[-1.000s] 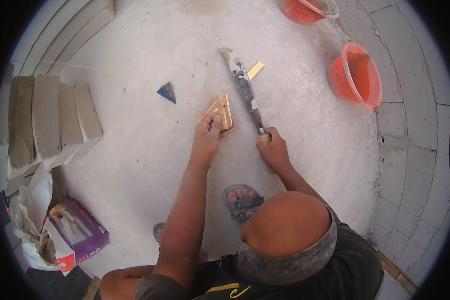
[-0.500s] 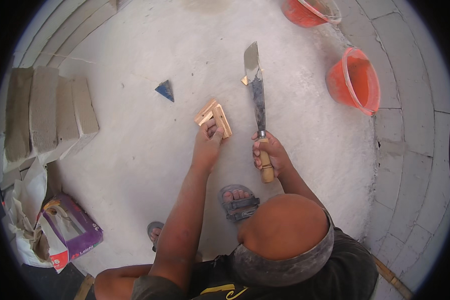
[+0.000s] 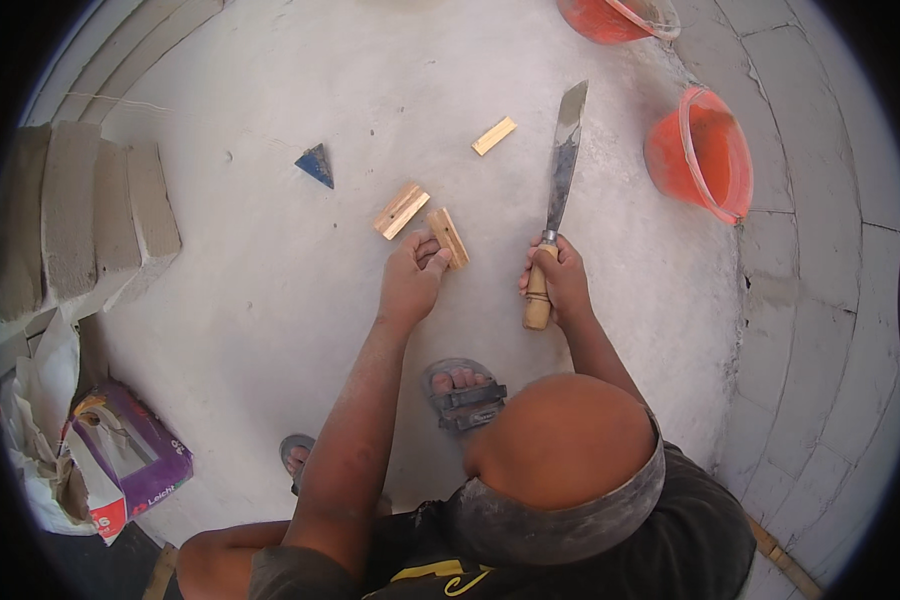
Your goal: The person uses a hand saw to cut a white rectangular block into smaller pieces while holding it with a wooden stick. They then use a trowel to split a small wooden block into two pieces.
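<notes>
My left hand [image 3: 416,272] pinches a small wooden block [image 3: 448,238] by its left side, just above the pale floor. Beyond it lies a second wooden block [image 3: 401,210], apart from the one I hold. My right hand [image 3: 558,275] is wrapped round the turned wooden handle of a machete [image 3: 562,165]. Its long grey-smeared blade points away from me, slightly to the right. Left of the blade a thin wooden piece [image 3: 494,136] rests on the floor.
A blue triangular piece [image 3: 316,165] lies at the far left. Two orange buckets [image 3: 670,158] stand at the right, by a block wall [image 3: 820,250]. At the left are stacked grey blocks [image 3: 70,210] and a torn purple-and-white bag [image 3: 140,450]. My sandalled foot [image 3: 465,392] is near the middle.
The machete has swung to the right, away from the thin wooden piece, which now shows whole. The block in my left hand has parted from the one beside it.
</notes>
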The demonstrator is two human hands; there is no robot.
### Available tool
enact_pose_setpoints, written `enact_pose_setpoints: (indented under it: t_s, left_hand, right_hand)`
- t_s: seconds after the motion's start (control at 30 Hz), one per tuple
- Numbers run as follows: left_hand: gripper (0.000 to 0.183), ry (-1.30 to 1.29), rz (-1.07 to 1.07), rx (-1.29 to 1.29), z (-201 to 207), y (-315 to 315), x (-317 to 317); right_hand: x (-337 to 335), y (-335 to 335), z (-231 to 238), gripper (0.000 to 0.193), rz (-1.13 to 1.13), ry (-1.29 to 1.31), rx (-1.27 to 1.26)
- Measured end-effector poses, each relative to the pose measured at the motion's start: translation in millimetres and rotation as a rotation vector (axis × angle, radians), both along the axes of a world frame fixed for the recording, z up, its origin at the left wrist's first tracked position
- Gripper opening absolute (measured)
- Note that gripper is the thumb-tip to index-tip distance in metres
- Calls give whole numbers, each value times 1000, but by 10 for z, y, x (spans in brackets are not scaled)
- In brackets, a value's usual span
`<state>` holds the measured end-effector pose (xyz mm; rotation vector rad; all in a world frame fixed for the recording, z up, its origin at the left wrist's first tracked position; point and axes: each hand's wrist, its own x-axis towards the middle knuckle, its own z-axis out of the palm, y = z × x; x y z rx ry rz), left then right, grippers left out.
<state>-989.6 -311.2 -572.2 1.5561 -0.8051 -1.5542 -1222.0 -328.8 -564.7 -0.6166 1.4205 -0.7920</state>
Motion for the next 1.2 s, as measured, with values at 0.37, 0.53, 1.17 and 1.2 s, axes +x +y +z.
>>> enact_pose_setpoints:
  t_s: [0.37, 0.53, 1.17, 1.2]
  left_hand:
    - [44, 342, -18, 198, 108, 8, 145]
    - [41, 489, -31, 269, 65, 28, 169]
    - [49, 30, -104, -48, 472, -97, 325]
    - [49, 141, -22, -132, 553, -134, 320]
  right_hand:
    - [226, -474, 244, 20, 524, 1219, -696]
    - [280, -1457, -34, 25, 722, 1424, -1038]
    - [819, -747, 445, 27, 369, 597, -1173]
    - [864, -705, 500, 27, 370, 552, -1186]
